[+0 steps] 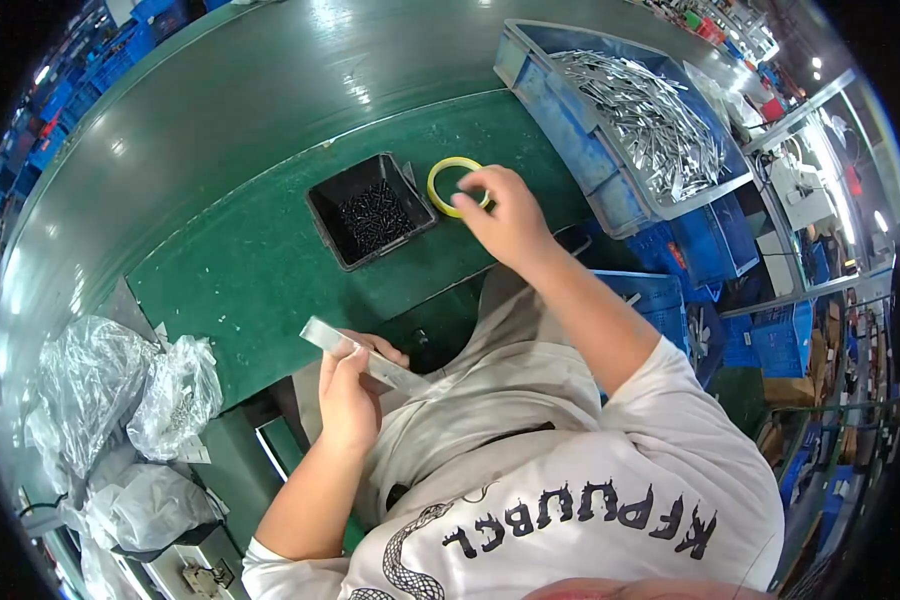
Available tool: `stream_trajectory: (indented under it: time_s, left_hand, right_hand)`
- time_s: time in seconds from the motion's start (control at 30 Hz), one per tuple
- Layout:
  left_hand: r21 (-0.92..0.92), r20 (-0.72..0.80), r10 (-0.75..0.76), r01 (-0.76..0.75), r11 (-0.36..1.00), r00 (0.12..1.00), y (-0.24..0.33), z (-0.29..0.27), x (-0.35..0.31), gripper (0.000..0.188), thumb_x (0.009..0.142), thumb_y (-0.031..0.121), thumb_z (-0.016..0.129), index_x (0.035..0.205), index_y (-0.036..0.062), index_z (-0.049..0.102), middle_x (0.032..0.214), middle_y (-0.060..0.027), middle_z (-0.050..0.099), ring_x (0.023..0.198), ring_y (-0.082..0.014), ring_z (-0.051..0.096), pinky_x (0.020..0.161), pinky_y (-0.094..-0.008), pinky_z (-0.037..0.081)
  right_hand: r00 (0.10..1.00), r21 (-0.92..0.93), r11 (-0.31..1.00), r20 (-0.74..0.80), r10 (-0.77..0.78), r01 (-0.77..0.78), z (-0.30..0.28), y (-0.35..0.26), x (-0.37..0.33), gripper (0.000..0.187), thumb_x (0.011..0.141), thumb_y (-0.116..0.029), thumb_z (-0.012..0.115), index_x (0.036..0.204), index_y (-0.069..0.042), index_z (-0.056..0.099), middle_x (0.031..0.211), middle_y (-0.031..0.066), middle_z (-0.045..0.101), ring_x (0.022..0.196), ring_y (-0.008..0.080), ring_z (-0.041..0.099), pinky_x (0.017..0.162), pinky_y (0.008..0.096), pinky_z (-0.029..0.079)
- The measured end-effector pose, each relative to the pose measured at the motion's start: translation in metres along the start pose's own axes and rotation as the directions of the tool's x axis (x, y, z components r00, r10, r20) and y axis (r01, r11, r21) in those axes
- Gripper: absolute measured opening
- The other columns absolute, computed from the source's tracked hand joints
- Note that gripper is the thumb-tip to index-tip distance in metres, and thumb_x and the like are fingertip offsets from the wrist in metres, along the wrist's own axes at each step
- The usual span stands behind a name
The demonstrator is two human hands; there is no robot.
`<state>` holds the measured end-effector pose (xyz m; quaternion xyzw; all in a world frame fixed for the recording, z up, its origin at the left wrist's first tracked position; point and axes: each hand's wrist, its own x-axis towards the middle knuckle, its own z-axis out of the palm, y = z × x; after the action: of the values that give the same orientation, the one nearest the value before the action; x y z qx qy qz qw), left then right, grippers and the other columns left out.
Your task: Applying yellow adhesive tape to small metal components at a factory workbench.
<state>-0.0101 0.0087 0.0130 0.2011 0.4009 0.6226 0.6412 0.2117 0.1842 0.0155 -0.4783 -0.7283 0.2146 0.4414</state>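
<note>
Lead: Start closest to the wearer.
Second: Left hand (348,390), just below centre, over the pale trousers (510,375). Thumb and fingers pinch a flat, light-grey strip (320,332). The strip slants from upper left to lower right, its ends projecting on both sides of the hand.

Lead: Bench edge?
Second: The near edge runs obliquely from lower left up toward centre. The left hand is close to it; the lap lies below.

Lead: Right hand (510,215)?
Second: Upper centre, above the bench, at a yellow tape roll (435,185). Thumb and forefinger curve toward each other; whether they meet or pinch anything, I cannot tell. Contact with the roll cannot be determined either.

Lead: Room for movement?
Second: Just left of the roll sits a black tray (323,222) of small black parts (375,217). A broad stretch of green separates it from the clear plastic bags (180,395) at the left of the frame. On the right, a large blue crate (570,130) bounds the space, loaded with thin metal pieces (660,120).

Lead: Surface condition?
Second: Green worktop (240,260), marked with pale specks. Its far edge meets a glossy, grey-green surface (270,90) that reflects the lights and curves across the top of the frame.

Lead: And the room?
Second: Metal racking (830,290) stands at far right, with blue bins (780,340). More blue crates (95,75) line the upper left.
</note>
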Motion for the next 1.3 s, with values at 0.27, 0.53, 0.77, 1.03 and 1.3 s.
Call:
stream_trajectory:
  time_s: [0.27, 0.53, 0.77, 1.03, 1.3]
  left_hand:
    - [0.280, -0.024, -0.204, 0.202, 0.938, 0.979, 0.003, -0.006, 0.003, 0.019, 0.087, 0.011, 0.043, 0.104, 0.0061, 0.049, 0.069, -0.0089, 0.052, 0.055, -0.0180, 0.052, 0.051, -0.0315, 0.047]
    - [0.269, 0.107, -0.312, 0.274, 0.923, 0.944, -0.008, -0.007, -0.009, 0.009, 0.092, 0.007, 0.053, 0.099, 0.0055, 0.049, 0.074, -0.0057, 0.056, 0.060, -0.0144, 0.056, 0.049, -0.0278, 0.046]
    - [0.436, 0.247, 0.251, -0.339, 0.834, 0.936, -0.017, -0.007, -0.011, 0.037, 0.079, -0.004, 0.076, 0.076, 0.0083, 0.042, 0.066, 0.0025, 0.051, 0.056, -0.0032, 0.043, 0.048, -0.0225, 0.036]
    - [0.464, 0.432, 0.378, -0.561, 0.686, 0.819, -0.009, -0.003, -0.014, 0.028, 0.075, -0.005, 0.078, 0.091, 0.0035, 0.056, 0.051, 0.0067, 0.044, 0.046, -0.0012, 0.038, 0.044, -0.0220, 0.030]
    - [0.507, 0.506, 0.388, -0.629, 0.590, 0.771, -0.008, 0.001, -0.016, 0.027, 0.076, -0.007, 0.075, 0.091, 0.0040, 0.056, 0.050, 0.0060, 0.043, 0.043, -0.0021, 0.039, 0.042, -0.0225, 0.029]
  right_hand:
    - [0.956, -0.568, 0.803, 0.294, -0.010, 0.183, -0.029, 0.010, -0.023, 0.018, 0.082, -0.022, 0.071, 0.091, -0.008, 0.065, 0.096, 0.0095, 0.063, 0.099, 0.0322, 0.058, 0.084, 0.0435, 0.048]
    - [0.934, -0.554, 0.814, 0.356, 0.042, 0.174, -0.030, -0.011, -0.040, 0.018, 0.080, -0.016, 0.071, 0.085, -0.004, 0.059, 0.100, 0.0111, 0.059, 0.098, 0.0343, 0.056, 0.082, 0.0446, 0.048]
    - [0.754, 0.092, 0.811, 0.319, -0.574, 0.578, -0.024, -0.020, -0.103, 0.024, 0.077, -0.012, 0.076, 0.091, -0.006, 0.057, 0.110, 0.0108, 0.060, 0.110, 0.0368, 0.057, 0.100, 0.0635, 0.041]
    - [0.744, 0.342, 0.788, 0.281, -0.606, 0.513, -0.006, -0.048, -0.114, 0.028, 0.073, -0.014, 0.080, 0.082, -0.009, 0.054, 0.113, 0.0061, 0.063, 0.113, 0.0310, 0.057, 0.103, 0.0612, 0.039]
    - [0.771, 0.323, 0.811, 0.277, -0.573, 0.487, -0.004, -0.055, -0.118, 0.027, 0.073, -0.017, 0.080, 0.084, -0.011, 0.056, 0.107, 0.0027, 0.064, 0.109, 0.0279, 0.058, 0.102, 0.0601, 0.040]
